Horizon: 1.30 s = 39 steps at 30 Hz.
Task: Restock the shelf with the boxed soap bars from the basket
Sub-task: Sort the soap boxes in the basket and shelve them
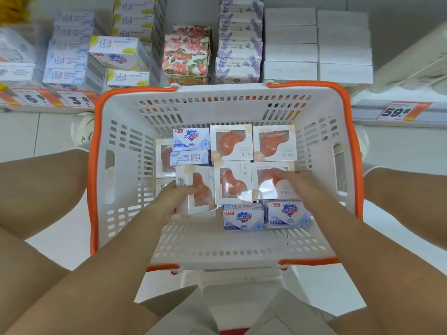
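A white basket with an orange rim (116,180) sits between my knees and holds several boxed soap bars. Some are white boxes with a window over a peach soap (231,142), others are blue Safeguard boxes (243,217). My left hand (173,198) grips a tilted peach soap box (202,189) at the basket's left. My right hand (298,182) rests its fingers on another peach soap box (271,182) on the right side. The shelf (396,110) lies just beyond the basket.
The shelf carries stacks of soap boxes: blue and lemon Safeguard (116,56) at left, floral boxes (186,56), lavender boxes (239,49) and plain white boxes (316,47). Price tags (396,112) line the shelf edge. My bare knees flank the basket.
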### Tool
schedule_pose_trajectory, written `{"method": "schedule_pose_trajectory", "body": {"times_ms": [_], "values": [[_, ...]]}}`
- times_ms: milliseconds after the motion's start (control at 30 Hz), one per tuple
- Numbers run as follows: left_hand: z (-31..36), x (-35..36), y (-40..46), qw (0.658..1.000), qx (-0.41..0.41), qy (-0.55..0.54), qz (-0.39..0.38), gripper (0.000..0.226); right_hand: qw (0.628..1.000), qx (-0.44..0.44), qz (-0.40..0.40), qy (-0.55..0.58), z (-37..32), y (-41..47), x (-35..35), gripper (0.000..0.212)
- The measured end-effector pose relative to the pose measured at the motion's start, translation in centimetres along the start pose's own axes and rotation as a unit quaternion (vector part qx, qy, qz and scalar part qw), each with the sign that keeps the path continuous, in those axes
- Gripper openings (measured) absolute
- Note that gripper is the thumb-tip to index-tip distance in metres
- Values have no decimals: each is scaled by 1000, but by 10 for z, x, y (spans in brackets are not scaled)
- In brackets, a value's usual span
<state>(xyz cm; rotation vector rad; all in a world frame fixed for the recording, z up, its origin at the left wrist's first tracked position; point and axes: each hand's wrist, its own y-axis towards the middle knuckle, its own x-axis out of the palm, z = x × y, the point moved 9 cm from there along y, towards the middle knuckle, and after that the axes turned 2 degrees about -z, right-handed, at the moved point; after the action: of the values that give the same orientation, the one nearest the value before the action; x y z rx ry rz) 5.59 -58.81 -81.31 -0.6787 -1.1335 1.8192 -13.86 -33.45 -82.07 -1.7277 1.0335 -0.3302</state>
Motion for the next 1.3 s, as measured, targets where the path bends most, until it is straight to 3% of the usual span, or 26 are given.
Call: {"method": "schedule_pose_trajectory", "body": {"times_ms": [67, 133, 300, 400, 433, 533, 700, 900, 1067, 1167, 1300], "values": [[2, -5, -6, 1000, -3, -13, -5, 28, 1000, 4, -10, 20, 5, 9, 2, 80], [8, -4, -11, 999, 5, -44, -32, 25, 999, 16, -12, 49, 14, 24, 1, 86], [12, 6, -9, 999, 12, 6, -47, 32, 999, 18, -30, 29, 0, 4, 15, 60], [4, 12, -7, 999, 5, 9, -31, 50, 997, 14, -66, 31, -4, 2, 33, 27], [2, 13, -5, 1000, 4, 2, -28, 53, 996, 5, -75, 44, -5, 4, 40, 28], [3, 16, -2, 999, 10, -6, -35, 43, 996, -17, -72, 57, -7, 11, 51, 59], [9, 19, -3, 999, 9, 11, -35, 22, 995, 3, -64, 78, -4, 19, 53, 69], [12, 17, -2, 998, -9, 55, -42, 31, 995, 18, -60, 82, -5, 23, 46, 75], [17, 15, -4, 996, -21, 76, -32, 34, 995, -52, -84, 18, -28, 8, 59, 28], [32, 16, -16, 998, -6, 60, -18, 26, 992, -105, -57, -45, -51, -5, 45, 35], [71, 25, -36, 991, 56, -106, -65, 12, 984, -151, -70, 66, -80, -38, 9, 35]]}}
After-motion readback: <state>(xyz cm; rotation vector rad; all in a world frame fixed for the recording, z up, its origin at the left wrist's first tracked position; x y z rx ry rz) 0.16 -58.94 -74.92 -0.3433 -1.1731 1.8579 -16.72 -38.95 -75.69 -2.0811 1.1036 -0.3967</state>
